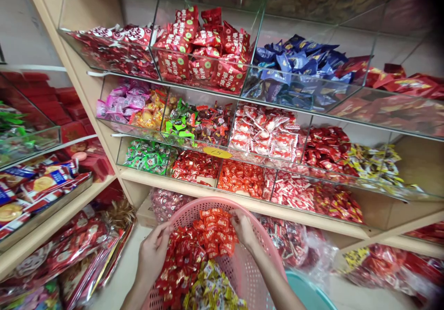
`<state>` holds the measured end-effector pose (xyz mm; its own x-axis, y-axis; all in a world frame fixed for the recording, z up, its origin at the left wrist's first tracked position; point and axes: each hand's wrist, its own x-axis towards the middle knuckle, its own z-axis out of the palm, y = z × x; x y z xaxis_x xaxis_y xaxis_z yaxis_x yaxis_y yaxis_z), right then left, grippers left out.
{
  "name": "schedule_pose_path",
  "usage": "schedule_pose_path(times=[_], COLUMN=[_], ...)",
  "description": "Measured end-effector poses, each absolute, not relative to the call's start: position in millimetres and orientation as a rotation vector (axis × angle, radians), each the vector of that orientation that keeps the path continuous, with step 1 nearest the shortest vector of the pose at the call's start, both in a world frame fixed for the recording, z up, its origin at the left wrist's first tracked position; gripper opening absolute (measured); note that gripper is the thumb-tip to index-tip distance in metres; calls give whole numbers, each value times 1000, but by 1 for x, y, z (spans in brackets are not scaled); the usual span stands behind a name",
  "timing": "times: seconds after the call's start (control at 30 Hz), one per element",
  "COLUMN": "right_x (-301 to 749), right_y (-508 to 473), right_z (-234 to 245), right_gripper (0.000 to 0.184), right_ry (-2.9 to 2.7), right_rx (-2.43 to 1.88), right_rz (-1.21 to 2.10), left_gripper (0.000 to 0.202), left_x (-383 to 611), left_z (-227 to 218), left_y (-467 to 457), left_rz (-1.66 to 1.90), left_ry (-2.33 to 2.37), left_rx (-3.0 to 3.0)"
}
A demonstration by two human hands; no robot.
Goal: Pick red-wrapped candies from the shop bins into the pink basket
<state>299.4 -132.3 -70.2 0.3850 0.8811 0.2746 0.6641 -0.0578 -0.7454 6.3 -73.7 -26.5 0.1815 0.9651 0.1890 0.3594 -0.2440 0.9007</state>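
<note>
1. The pink basket, pierced with holes, stands at the bottom centre of the frame. It holds 3 kinds of wrapped sweets: orange-red sweets at the far side, dark red sweets at left and yellow-wrapped sweets nearest the camera.
2. The right hand is over the basket beside the orange-red sweets, its fingers bent and drawn nearly together; I cannot tell whether a sweet is between them.
3. The left hand is at the basket's left rim, half curled, fingertips close to the dark red sweets; whether it grips anything cannot be told.
4. Right of the basket, at the lower edge, shows a teal tub, with a clear bag of sweets just above it.
5. Across the centre, the lowest row of clear bins holds, among others, green sweets at left and orange sweets directly beyond the basket.
6. On the row above hangs a yellow oval tag.
7. Higher up sit large red packets at upper centre and blue packets at upper right.
8. Bagged goods fill the lower left.
</note>
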Motion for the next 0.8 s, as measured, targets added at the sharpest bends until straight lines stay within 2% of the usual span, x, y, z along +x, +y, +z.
schedule_pose_path(times=[0.37, 0.57, 0.67, 0.8], right_x=[342, 368, 366, 366], right_y=[-107, -55, -45, -44], right_z=[8, 14, 13, 10], right_gripper=[23, 14, 23, 36], right_ry=[-1430, -1271, -1194, -1190], right_rx=[-1805, -2272, -2470, -2526], right_rz=[118, 207, 315, 358], left_gripper=[34, 36, 35, 36], left_x=[10, 7, 6, 6], left_z=[-26, -29, -30, -30], left_y=[-72, -73, -73, -72], left_rz=[1062, 1068, 1060, 1047], left_ry=[1257, 1271, 1265, 1254], left_rx=[1743, 1774, 1768, 1759])
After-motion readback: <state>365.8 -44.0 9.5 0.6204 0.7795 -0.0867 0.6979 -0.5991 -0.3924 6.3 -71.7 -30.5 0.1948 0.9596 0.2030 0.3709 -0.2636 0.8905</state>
